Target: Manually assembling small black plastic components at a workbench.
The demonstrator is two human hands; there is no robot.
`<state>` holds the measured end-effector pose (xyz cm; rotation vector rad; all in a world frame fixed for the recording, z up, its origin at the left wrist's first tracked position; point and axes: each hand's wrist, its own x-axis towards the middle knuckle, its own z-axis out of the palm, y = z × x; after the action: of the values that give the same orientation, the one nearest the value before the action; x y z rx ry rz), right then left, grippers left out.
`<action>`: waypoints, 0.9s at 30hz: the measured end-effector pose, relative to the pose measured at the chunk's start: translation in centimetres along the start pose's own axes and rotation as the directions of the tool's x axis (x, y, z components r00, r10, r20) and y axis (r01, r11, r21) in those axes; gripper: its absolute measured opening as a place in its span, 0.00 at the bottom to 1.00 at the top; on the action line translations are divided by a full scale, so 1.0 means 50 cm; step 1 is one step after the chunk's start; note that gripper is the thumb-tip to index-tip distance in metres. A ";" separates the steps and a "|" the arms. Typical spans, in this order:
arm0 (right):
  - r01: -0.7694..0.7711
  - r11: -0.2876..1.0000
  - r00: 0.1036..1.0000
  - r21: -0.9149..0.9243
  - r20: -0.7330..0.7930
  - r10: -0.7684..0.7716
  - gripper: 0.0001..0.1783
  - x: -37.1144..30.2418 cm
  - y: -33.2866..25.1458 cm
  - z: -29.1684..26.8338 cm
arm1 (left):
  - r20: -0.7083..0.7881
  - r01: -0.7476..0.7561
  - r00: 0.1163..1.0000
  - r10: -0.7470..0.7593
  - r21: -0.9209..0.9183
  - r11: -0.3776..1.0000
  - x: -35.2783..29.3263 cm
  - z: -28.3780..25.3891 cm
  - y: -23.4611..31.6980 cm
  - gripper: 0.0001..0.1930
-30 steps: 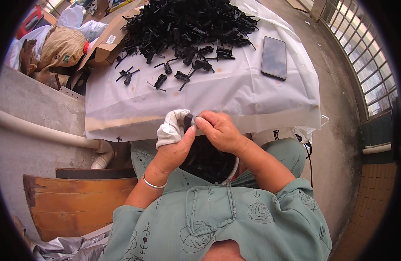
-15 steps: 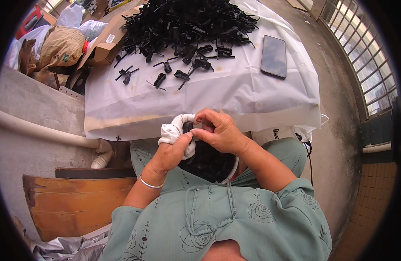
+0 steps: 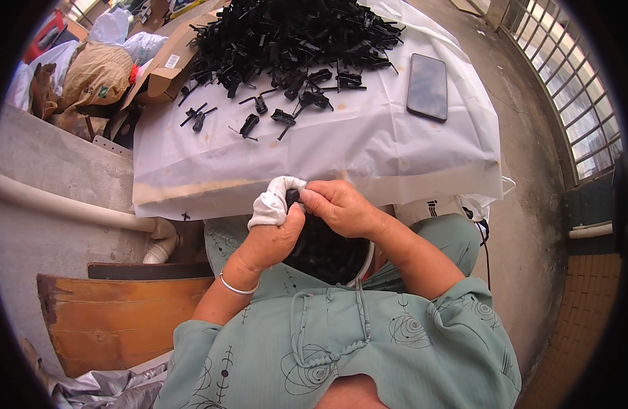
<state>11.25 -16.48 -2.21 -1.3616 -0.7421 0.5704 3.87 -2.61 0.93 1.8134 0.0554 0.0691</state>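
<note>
Two hands close in on one small black part above a person's lap

A seated person in a green patterned top holds a small black part (image 3: 292, 198) just off the near edge of a table under a white plastic cover (image 3: 368, 153). The left hand (image 3: 276, 230) is curled around the part, its thumb pressing from the near side; a white cloth (image 3: 266, 208) wraps its fingers. The right hand (image 3: 341, 210) is drawn into a pinch at the part's right side. Exactly what the pinch has hold of is too small to tell.

Half a second ago the right thumb and forefinger stood apart, with a gap between them; now they have come together beside the left thumb. Both hands are thus working at the same part, which remains in the left hand's grasp.

Between the knees, partly hidden by the forearms, sits a tub with a pale rim (image 3: 369, 261), holding a dark heap of black pieces (image 3: 320, 253). On the far side of the table is a large mound of black clips (image 3: 293, 44), with a few loose clips (image 3: 249, 124) lying nearer, and a phone (image 3: 427, 87) to the right. At upper left stand a cardboard box (image 3: 162, 82) and a brown sack (image 3: 94, 75); their contents cannot be made out.
</note>
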 end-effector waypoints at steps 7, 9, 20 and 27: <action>0.083 0.963 0.994 -0.255 -0.053 -0.100 0.13 -0.005 0.010 0.021 | -0.010 -0.070 0.997 0.080 0.389 0.918 -0.020 -0.014 0.014 0.14; 0.061 0.981 0.998 -0.181 0.020 -0.058 0.14 -0.002 0.013 0.004 | 0.180 -0.165 0.981 0.076 0.558 0.813 -0.015 -0.027 0.027 0.19; 0.009 0.927 1.000 -0.375 -0.010 -0.013 0.15 0.000 -0.019 -0.009 | -0.162 -0.044 0.909 0.384 0.879 0.474 0.213 -0.182 -0.050 0.16; 0.116 0.903 0.967 -0.413 -0.162 -0.198 0.10 -0.001 -0.013 -0.002 | -0.141 -0.099 0.941 0.308 0.754 0.649 0.171 -0.129 -0.072 0.15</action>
<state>11.28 -16.67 -1.55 -1.6904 -0.8237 0.1466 11.92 5.14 -0.87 2.6275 0.0664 0.5200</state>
